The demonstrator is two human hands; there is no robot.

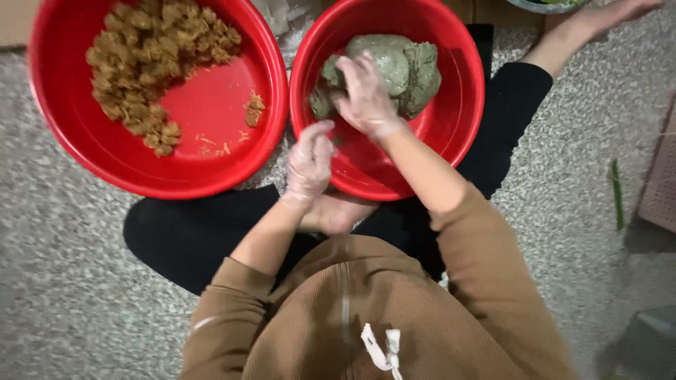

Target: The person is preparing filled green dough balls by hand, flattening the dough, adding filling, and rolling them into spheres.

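Cut off by the top edge: far rim of the left red basin [42, 127], far rim of the right red basin [465, 119]. Green dough lump [412, 70] partly hidden under the gloved right hand [366, 95]. At upper right, a grey-rimmed container [546, 7] barely showing. Bottom right corner: blurred dark object [648, 338], unidentifiable. Crumpled clear plastic [285, 17] between basins, mostly concealed.

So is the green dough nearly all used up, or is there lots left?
Lots left. The green dough is one big lump in the right red bowl. The right hand grips it, seemingly pulling off a bit; the left hand waits at the rim. The brown filling is shaped into small clumps in the left red bowl. No finished pieces show.
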